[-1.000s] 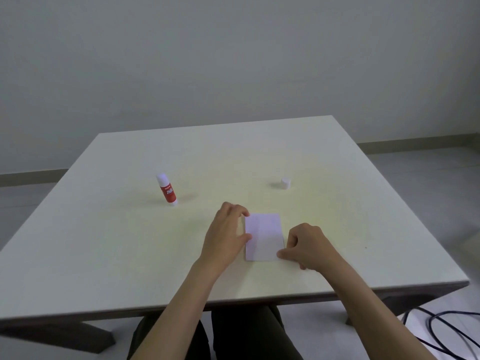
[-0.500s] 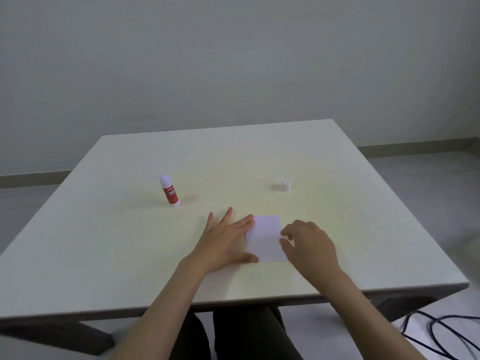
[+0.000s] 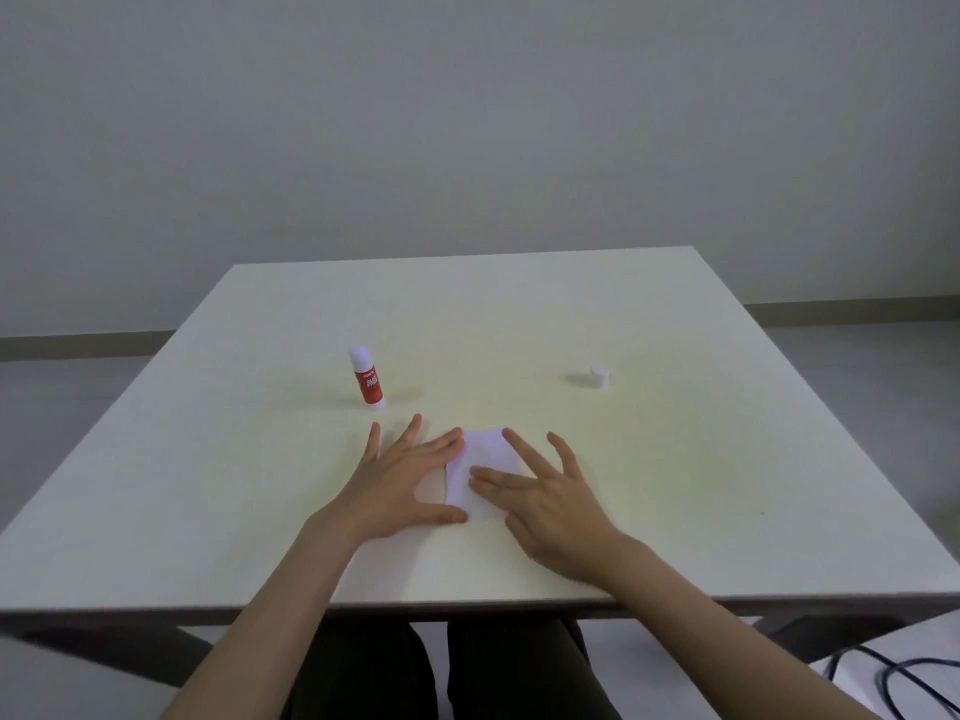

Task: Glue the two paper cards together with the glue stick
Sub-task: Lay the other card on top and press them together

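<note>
A white paper card [image 3: 483, 462] lies flat on the table near its front middle; I cannot tell whether a second card lies under it. My left hand [image 3: 402, 483] rests flat with fingers spread, its fingertips and thumb touching the card's left edge. My right hand [image 3: 550, 504] lies flat with fingers spread over the card's right side. The red glue stick [image 3: 367, 379] stands upright to the far left of the card, uncapped. Its white cap [image 3: 599, 376] sits apart at the far right.
The pale table [image 3: 675, 459] ends in a front edge just below my wrists. Black cables [image 3: 893, 678] lie on the floor at the lower right. A plain wall stands behind the table.
Both hands went from curled, pinching the card's edges, to flat with fingers spread on it. The view has tilted slightly upward. The glue stick and cap stayed put.
</note>
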`<state>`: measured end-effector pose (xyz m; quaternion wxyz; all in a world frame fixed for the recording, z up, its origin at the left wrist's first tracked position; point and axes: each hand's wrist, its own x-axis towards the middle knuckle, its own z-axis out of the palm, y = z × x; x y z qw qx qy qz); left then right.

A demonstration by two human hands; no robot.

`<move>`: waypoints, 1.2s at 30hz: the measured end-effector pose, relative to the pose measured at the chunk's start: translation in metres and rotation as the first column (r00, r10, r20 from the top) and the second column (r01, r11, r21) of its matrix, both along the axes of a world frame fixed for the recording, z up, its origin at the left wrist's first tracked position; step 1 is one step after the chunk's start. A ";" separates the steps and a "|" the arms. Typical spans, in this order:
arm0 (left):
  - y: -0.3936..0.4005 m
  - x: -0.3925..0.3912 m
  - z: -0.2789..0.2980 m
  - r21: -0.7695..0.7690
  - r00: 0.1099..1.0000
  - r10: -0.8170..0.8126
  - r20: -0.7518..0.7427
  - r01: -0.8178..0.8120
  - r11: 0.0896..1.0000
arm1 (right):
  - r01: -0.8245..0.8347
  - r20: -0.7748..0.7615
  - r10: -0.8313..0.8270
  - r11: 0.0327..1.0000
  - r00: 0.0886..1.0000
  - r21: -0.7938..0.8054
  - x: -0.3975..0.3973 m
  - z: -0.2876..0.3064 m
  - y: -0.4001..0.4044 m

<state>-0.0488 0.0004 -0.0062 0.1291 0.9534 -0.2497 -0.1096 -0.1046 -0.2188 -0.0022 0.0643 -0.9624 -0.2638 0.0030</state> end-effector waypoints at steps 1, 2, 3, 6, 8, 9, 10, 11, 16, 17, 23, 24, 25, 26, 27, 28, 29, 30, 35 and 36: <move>0.002 0.001 0.000 0.005 1.000 -0.003 -0.003 0.003 1.000 | 0.033 -0.012 -0.033 0.999 0.999 0.016 0.009 0.000 0.001; 0.003 0.002 0.000 0.011 1.000 -0.008 -0.005 0.008 1.000 | 0.070 -0.002 -0.070 0.997 0.998 0.018 0.018 0.000 0.002; 0.003 0.002 -0.001 0.017 1.000 -0.014 -0.008 0.014 1.000 | 0.109 0.011 -0.110 0.994 0.994 0.013 0.025 0.001 0.004; 0.002 0.001 -0.002 -0.001 1.000 -0.014 -0.020 0.014 1.000 | 0.163 0.026 -0.163 0.987 0.986 0.008 0.031 0.002 0.011; 0.003 0.001 -0.003 -0.029 0.999 -0.015 -0.028 0.014 0.999 | 0.120 0.032 -0.121 0.992 0.992 0.029 0.017 0.002 0.019; 0.003 0.001 -0.003 -0.041 0.999 -0.017 -0.027 0.015 0.999 | 0.066 0.059 -0.068 0.997 0.996 0.035 0.007 0.002 0.023; 0.003 0.001 -0.004 -0.053 1.000 -0.018 -0.025 0.017 0.998 | -0.005 0.096 0.004 1.000 0.995 0.013 -0.002 0.002 0.028; 0.003 0.001 -0.004 -0.065 0.999 -0.019 -0.027 0.017 0.998 | -0.053 0.105 0.056 0.998 0.993 -0.029 -0.007 0.002 0.030; 0.003 0.000 -0.004 -0.091 0.999 -0.017 -0.050 0.013 0.996 | 0.141 0.047 -0.142 0.990 0.989 0.019 0.033 0.004 0.011; 0.003 0.000 -0.004 -0.096 0.998 -0.015 -0.055 0.010 0.995 | 0.183 0.046 -0.183 0.983 0.982 0.007 0.041 0.006 0.008; 0.004 0.000 -0.008 -0.134 0.998 -0.003 -0.063 -0.005 0.991 | -0.032 0.122 0.036 0.999 0.992 -0.037 0.010 0.000 0.014; 0.004 0.000 -0.009 -0.141 0.998 -0.002 -0.060 -0.006 0.990 | -0.079 0.140 0.085 0.996 0.986 -0.050 0.001 0.000 0.012; 0.005 0.000 -0.009 -0.144 0.998 -0.002 -0.058 -0.006 0.990 | -0.099 0.120 0.104 0.994 0.987 -0.049 -0.003 -0.001 0.008; 0.005 0.001 -0.009 -0.143 0.998 -0.003 -0.058 -0.005 0.990 | -0.094 0.073 0.096 0.995 0.993 -0.024 -0.004 -0.002 0.004; 0.005 0.001 -0.009 -0.138 0.998 -0.006 -0.061 -0.003 0.990 | -0.064 0.045 0.063 0.998 0.997 0.011 -0.001 -0.003 0.000; 0.005 0.002 -0.009 -0.133 0.998 -0.009 -0.064 0.000 0.991 | -0.003 0.019 0.003 0.999 1.000 0.032 0.004 -0.004 -0.004; 0.005 0.002 -0.009 -0.128 0.998 -0.011 -0.067 0.002 0.992 | 0.070 0.013 -0.071 0.997 0.997 0.040 0.013 -0.004 -0.009; 0.005 0.002 -0.008 -0.125 0.998 -0.010 -0.070 0.001 0.992 | 0.134 0.012 -0.134 0.991 0.991 0.032 0.022 -0.002 -0.013; 0.005 0.001 -0.007 -0.122 0.997 -0.005 -0.080 -0.005 0.993 | 0.168 0.013 -0.168 0.986 0.986 0.005 0.026 0.004 -0.009; 0.006 0.001 -0.008 -0.127 0.997 -0.007 -0.079 -0.003 0.992 | 0.121 0.037 -0.121 0.993 0.992 0.005 0.015 0.004 -0.007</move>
